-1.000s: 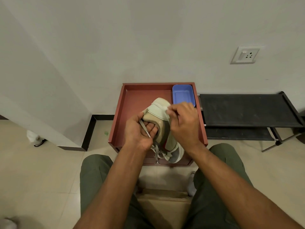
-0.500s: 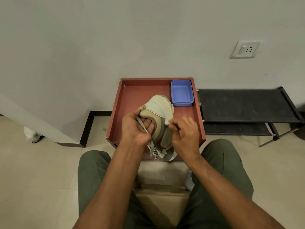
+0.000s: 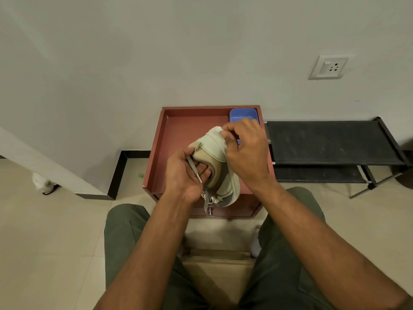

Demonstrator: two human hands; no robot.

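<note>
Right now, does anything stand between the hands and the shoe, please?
Nothing visible does: the left hand grips the shoe, the right hand pinches its far end, and only its lace lies across the left hand.

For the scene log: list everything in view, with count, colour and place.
sneaker: one, beige and cream, held over the cabinet
shoelace: one, grey, trailing from the sneaker
cabinet: one, red-brown, against the wall
tub: one, blue, cabinet's back right corner
shoe rack: one, black, right of the cabinet
wall socket: one, white, upper right wall
trousers: one pair, olive green, bottom of view
left hand: one, grips the sneaker's opening
right hand: one, fingers curled on the sneaker's far end
</note>
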